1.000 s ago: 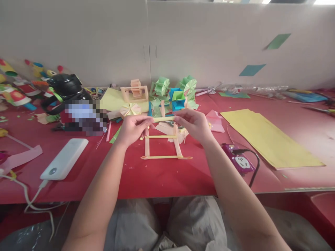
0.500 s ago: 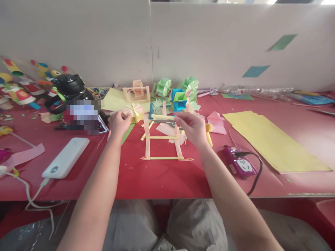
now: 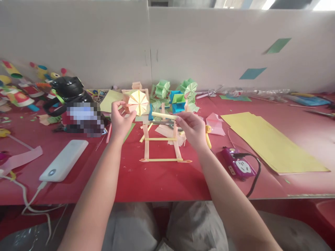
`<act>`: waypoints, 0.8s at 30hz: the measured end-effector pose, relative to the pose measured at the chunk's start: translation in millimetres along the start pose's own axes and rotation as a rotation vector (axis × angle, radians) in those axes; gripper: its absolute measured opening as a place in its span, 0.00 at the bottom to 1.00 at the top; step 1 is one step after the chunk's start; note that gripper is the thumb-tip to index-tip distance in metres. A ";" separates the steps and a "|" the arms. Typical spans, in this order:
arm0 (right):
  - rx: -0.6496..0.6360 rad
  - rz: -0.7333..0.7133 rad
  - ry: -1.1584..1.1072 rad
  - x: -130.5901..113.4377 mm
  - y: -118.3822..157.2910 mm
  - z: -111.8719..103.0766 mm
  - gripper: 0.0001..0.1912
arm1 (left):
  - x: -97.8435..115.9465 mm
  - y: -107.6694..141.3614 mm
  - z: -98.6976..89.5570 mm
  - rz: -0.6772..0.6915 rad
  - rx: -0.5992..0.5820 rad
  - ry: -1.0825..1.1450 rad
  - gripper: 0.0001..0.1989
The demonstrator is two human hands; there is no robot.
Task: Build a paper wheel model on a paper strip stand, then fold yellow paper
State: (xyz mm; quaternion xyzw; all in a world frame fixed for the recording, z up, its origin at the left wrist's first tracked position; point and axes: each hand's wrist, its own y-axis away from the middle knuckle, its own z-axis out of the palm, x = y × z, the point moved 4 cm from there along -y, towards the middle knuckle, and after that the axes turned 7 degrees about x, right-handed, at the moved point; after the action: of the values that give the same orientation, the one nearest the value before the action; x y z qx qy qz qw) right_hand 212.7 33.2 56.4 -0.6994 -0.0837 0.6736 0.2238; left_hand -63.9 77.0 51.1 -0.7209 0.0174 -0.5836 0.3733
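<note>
My left hand (image 3: 122, 118) grips a folded yellow paper wheel (image 3: 138, 102) with pleated blades, its round face turned toward me. Between the thumb and fingers of my right hand (image 3: 191, 127) is a thin rolled yellow paper stick (image 3: 164, 115), pointing left toward the wheel; the two are apart. Below both hands a small paper frame (image 3: 147, 144) lies on the red table, with pale pink uprights and yellow crossbars. Just behind the stick sits a blue and green paper wheel (image 3: 178, 101). Scissors, partly hidden, lie behind the frame.
Green paper wheels (image 3: 162, 89) stand by the back partition. On the left are a white power bank (image 3: 65, 160) with a cable and a black bottle (image 3: 68, 89). To the right lie a purple power socket (image 3: 239, 164), yellow paper sheets (image 3: 272, 143) and a yellow tool (image 3: 208, 136).
My left hand has picked the yellow wheel up off the table and turned its face toward me. The stick in my right hand has tilted slightly. The view has shifted a little.
</note>
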 end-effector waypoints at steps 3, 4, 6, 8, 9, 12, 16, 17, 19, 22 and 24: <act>-0.006 0.034 -0.095 -0.3 -1.3 0.6 0.15 | 27.0 5.1 2.3 0.060 -0.021 0.042 0.32; -0.019 0.038 -0.114 0.1 -1.8 0.6 0.15 | 34.7 8.0 3.8 0.064 -0.044 0.068 0.34; -0.057 0.045 -0.133 1.2 -2.3 0.3 0.14 | 46.2 14.8 7.3 0.043 -0.103 0.112 0.37; -0.094 0.040 -0.136 0.3 -2.2 -0.4 0.15 | 53.0 21.1 10.4 0.005 -0.166 0.138 0.37; -0.112 0.028 -0.137 -1.6 -1.9 -0.7 0.14 | 55.2 23.6 11.5 -0.010 -0.193 0.153 0.36; -0.180 -0.022 -0.132 -11.5 -0.5 -0.4 0.13 | 59.4 28.1 12.7 -0.026 -0.246 0.217 0.32; -0.238 -0.034 -0.110 -21.9 1.1 -0.1 0.13 | 60.1 31.7 14.5 -0.079 -0.321 0.247 0.29; -0.247 -0.032 -0.119 -22.7 1.4 -0.2 0.13 | 59.6 33.0 15.4 -0.103 -0.342 0.246 0.29; -0.267 -0.010 -0.154 -21.9 1.9 0.0 0.12 | 59.1 36.0 17.3 -0.143 -0.380 0.255 0.28; -0.288 0.059 -0.232 -18.0 2.5 0.9 0.13 | 59.8 40.5 20.1 -0.189 -0.427 0.289 0.27; -0.295 0.102 -0.278 -16.5 2.4 1.1 0.15 | 60.6 42.5 20.8 -0.227 -0.448 0.312 0.26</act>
State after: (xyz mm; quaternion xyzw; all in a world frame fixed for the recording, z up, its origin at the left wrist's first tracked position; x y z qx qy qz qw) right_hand 209.9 24.4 70.3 -0.6281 -0.1761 0.7546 0.0707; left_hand -9.4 29.2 76.8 -0.6841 0.1222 -0.7072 0.1300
